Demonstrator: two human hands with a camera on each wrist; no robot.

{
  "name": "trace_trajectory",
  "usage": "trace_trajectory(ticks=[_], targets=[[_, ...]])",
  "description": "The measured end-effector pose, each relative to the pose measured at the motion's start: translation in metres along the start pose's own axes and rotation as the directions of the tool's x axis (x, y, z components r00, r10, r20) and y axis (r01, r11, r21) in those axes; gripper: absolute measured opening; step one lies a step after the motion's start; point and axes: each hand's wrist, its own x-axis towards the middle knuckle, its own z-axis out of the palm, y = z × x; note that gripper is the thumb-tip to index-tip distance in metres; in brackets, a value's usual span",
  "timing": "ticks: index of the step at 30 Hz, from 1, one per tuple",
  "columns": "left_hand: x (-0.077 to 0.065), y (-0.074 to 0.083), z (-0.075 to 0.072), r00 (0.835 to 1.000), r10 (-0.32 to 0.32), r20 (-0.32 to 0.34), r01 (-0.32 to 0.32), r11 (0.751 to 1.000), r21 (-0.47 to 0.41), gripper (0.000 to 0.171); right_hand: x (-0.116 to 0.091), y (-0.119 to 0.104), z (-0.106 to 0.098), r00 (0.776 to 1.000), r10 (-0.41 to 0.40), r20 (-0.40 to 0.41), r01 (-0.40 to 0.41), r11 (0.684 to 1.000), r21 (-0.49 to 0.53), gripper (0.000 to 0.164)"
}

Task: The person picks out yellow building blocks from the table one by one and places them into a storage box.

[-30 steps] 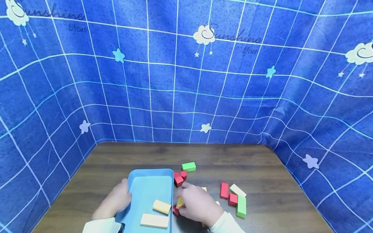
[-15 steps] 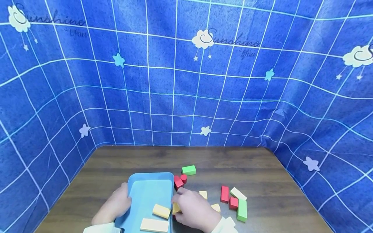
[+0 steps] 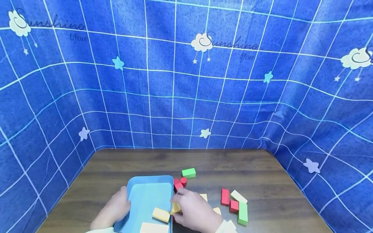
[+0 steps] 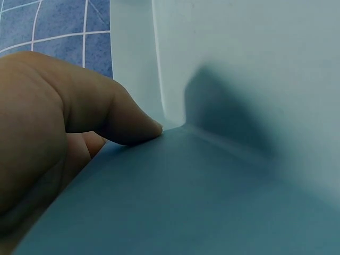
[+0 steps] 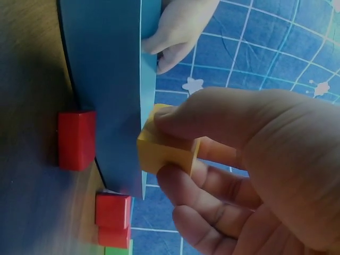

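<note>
A blue tray [image 3: 150, 194] lies on the table, with a yellow half-round-looking block [image 3: 161, 215] and a cream rectangular block [image 3: 154, 227] inside. My left hand [image 3: 113, 207] grips its left wall; in the left wrist view the thumb [image 4: 127, 119] presses the wall's inner face. At the opposite wall, my right hand [image 3: 196, 209] pinches a yellow block [image 5: 167, 149] between thumb and fingers. That block is at the level of the tray's rim, and its far side is hidden by the fingers.
Red blocks [image 3: 178, 185] and a green block [image 3: 188, 173] sit right of the tray. Farther right are a red block [image 3: 225, 197], a red cube [image 3: 233, 206], a cream block [image 3: 239, 196] and a green block [image 3: 242, 213]. Yellow pieces [image 3: 217, 211] lie partly behind my right hand.
My right hand has moved slightly left and up with the yellow block, from beside the tray to its right rim. The left hand keeps its grip. The head view has tilted slightly upward.
</note>
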Motion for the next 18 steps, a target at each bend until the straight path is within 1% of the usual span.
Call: trace_trajectory(ticks=[3, 6, 12, 14, 18], targets=[[-0.0001, -0.0006, 0.0002, 1.0, -0.011, 0.014, 0.011, 1.0, -0.002, 0.061, -0.001, -0.0017, 0.0024, 0.998, -0.037, -0.051, 0.036, 0.999, -0.009, 0.022], [-0.0003, -0.0012, -0.0001, 1.0, -0.016, 0.022, 0.016, 1.0, -0.009, 0.062, -0.0003, -0.0045, 0.0047, 0.996, -0.059, -0.065, 0.058, 0.998, -0.01, 0.025], [-0.0015, -0.0013, -0.0011, 0.999, -0.02, 0.026, 0.02, 1.0, -0.007, 0.062, 0.0033, -0.0087, 0.007, 0.996, -0.085, -0.039, 0.086, 0.996, 0.009, 0.027], [-0.0014, -0.0005, -0.0015, 0.999, -0.022, 0.025, 0.022, 1.0, -0.007, 0.062, 0.0042, -0.0091, 0.0072, 0.996, -0.081, -0.025, 0.082, 0.997, 0.015, 0.027], [-0.0005, 0.0003, -0.0012, 0.999, -0.026, 0.031, 0.027, 1.0, -0.014, 0.062, 0.0053, -0.009, 0.0066, 0.998, -0.057, 0.03, 0.055, 0.997, 0.048, 0.025]])
